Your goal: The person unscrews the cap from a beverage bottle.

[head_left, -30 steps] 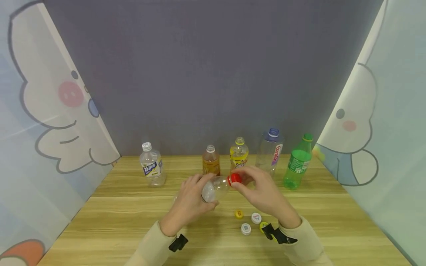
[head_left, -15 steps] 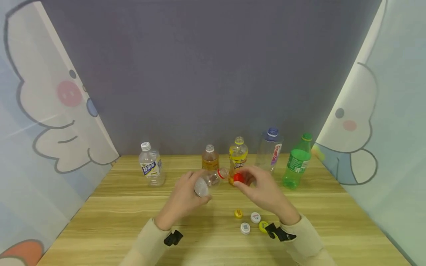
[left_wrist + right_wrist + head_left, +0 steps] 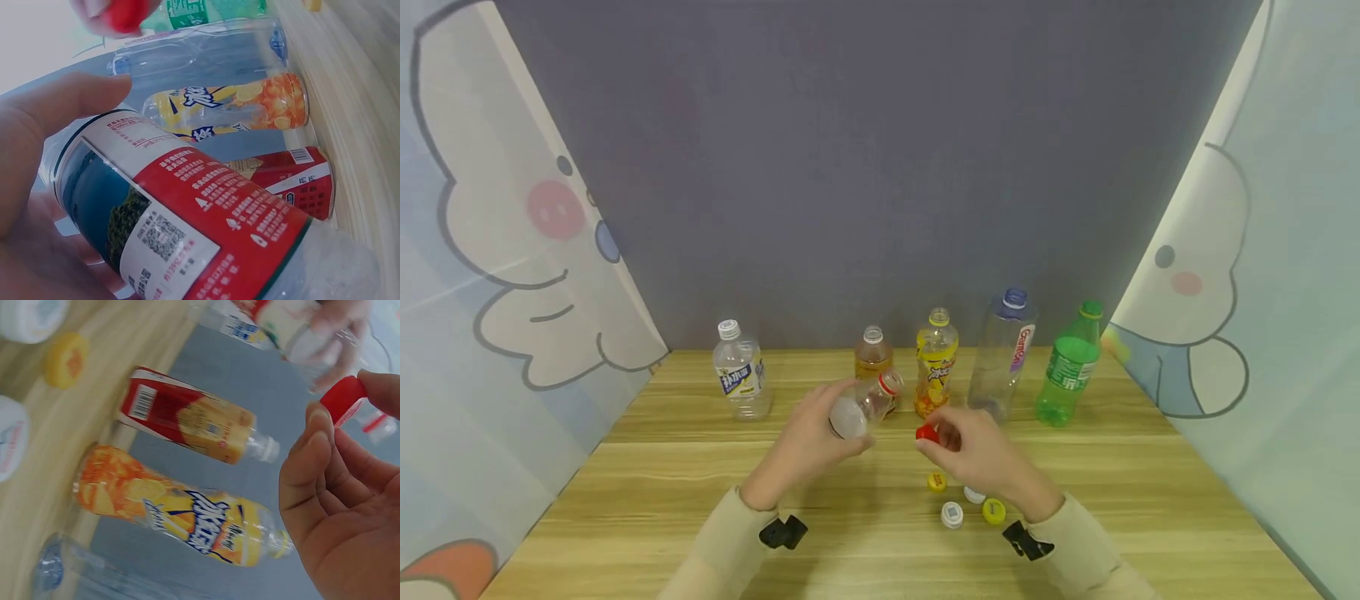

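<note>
My left hand [image 3: 808, 433] grips a clear plastic bottle [image 3: 874, 402] round its body, tilted with its open red-ringed mouth up and to the right. In the left wrist view the bottle's red, white and blue label [image 3: 187, 219] shows. The fingers behind the bottle are partly hidden. My right hand [image 3: 981, 450] pinches a red bottle cap [image 3: 927, 433] between thumb and fingers, apart from the bottle mouth and lower than it. In the right wrist view the red cap [image 3: 344, 400] sits at the fingertips. Below the right hand lie a yellow cap [image 3: 937, 482] and a white cap [image 3: 952, 515].
Along the back stand a white-capped bottle [image 3: 741, 375], an amber bottle [image 3: 872, 358], a yellow-labelled bottle [image 3: 937, 362], a tall clear bottle [image 3: 1000, 358] and a green bottle [image 3: 1070, 367]. A lime-yellow cap [image 3: 993, 511] lies by the right wrist. A grey panel [image 3: 880, 167] rises behind.
The red cap has come off the bottle mouth. My right hand has moved down with the cap, while my left hand has drawn the bottle left and tipped its mouth higher.
</note>
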Demonstrator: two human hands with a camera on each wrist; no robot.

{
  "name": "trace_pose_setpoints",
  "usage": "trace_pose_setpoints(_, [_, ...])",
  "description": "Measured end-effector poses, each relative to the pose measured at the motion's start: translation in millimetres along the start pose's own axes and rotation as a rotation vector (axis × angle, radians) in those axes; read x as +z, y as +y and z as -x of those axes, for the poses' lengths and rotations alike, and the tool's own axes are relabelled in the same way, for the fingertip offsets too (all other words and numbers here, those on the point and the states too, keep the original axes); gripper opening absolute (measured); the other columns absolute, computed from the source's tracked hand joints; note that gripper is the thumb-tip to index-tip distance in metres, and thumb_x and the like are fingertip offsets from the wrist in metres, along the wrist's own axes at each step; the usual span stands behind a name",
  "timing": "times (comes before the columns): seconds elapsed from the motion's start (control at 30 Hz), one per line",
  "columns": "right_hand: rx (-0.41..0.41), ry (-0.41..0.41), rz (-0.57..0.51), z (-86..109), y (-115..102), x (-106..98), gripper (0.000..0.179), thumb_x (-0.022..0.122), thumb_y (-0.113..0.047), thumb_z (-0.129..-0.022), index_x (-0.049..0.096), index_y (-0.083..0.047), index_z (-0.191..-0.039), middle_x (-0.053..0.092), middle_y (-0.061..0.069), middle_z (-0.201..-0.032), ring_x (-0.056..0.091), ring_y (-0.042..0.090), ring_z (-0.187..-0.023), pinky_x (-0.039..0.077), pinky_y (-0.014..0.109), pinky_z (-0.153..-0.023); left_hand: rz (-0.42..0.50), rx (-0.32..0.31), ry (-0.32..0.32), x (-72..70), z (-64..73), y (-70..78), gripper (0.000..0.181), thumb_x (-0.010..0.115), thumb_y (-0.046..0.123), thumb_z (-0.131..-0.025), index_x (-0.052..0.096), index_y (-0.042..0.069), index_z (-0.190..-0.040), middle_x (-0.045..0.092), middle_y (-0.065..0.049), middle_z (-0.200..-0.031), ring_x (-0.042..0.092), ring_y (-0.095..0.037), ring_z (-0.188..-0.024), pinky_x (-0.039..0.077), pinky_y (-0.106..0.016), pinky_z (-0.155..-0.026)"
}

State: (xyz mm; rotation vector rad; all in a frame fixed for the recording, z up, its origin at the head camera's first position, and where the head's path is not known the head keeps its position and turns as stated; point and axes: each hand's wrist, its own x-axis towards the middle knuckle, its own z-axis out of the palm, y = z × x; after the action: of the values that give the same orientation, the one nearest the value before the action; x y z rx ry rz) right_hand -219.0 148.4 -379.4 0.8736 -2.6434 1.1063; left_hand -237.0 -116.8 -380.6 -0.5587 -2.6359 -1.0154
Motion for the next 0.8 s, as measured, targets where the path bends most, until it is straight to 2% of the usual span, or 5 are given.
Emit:
trace_pose_setpoints(0.13, [-0.010, -0.062, 0.028, 1.8, 4, 5, 0.020, 0.073, -0.027, -0.095, 0.069, -0.009, -0.103, 0.055, -0.012, -0.070, 0.050, 0.003, -0.060, 0.047, 0.025, -0.055, 0.047, -0.003, -0.009, -4.0, -1.8, -0.8, 0.078, 0.091, 0.030, -0.074, 0.056, 0.016, -0.142, 0.062, -0.005, -0.127, 0.060, -0.024, -0.107, 0.053, -0.038, -0.076])
trace_pose_setpoints(0.37, [0.011, -0.123, 0.094, 3.9, 7, 14, 0.027, 0.076, -0.031, -0.092, 0.067, -0.008, -0.103, 0.054, -0.011, -0.072, 0.049, 0.002, -0.062, 0.045, 0.024, -0.055, 0.139, -0.052, 0.008, -7.6, -6.6, -3.8, 0.081, 0.089, 0.033, -0.077, 0.052, 0.014, -0.146, 0.056, -0.009, -0.141, 0.059, -0.027, -0.110, 0.053, -0.037, -0.077])
trace_pose_setpoints(0.53, [0.039, -0.182, 0.099, 6.3, 9, 22, 0.023, 0.077, -0.025, -0.091, 0.064, -0.009, -0.102, 0.054, -0.010, -0.071, 0.049, 0.003, -0.059, 0.045, 0.024, -0.054, 0.219, -0.069, 0.042, -10.9, -10.5, -5.2, 0.080, 0.088, 0.032, -0.079, 0.051, 0.015, -0.147, 0.057, -0.010, -0.136, 0.061, -0.027, -0.105, 0.054, -0.037, -0.076])
trace_pose_setpoints(0.7, [0.035, -0.241, 0.130, 8.8, 10, 31, 0.019, 0.078, -0.023, -0.090, 0.062, -0.013, -0.094, 0.052, -0.011, -0.067, 0.045, 0.002, -0.054, 0.042, 0.023, -0.049, 0.239, -0.077, 0.083, -13.0, -14.1, -9.0, 0.081, 0.087, 0.034, -0.080, 0.047, 0.015, -0.148, 0.060, -0.010, -0.131, 0.064, -0.027, -0.102, 0.056, -0.038, -0.075])
trace_pose_setpoints(0.8, [0.021, -0.269, 0.191, 10.3, 10, 37, 0.021, 0.078, -0.026, -0.090, 0.060, -0.017, -0.088, 0.051, -0.014, -0.069, 0.045, 0.001, -0.055, 0.041, 0.023, -0.050, 0.254, -0.088, 0.096, -13.5, -16.6, -12.2, 0.081, 0.086, 0.035, -0.081, 0.045, 0.016, -0.149, 0.060, -0.011, -0.131, 0.065, -0.027, -0.099, 0.057, -0.039, -0.074])
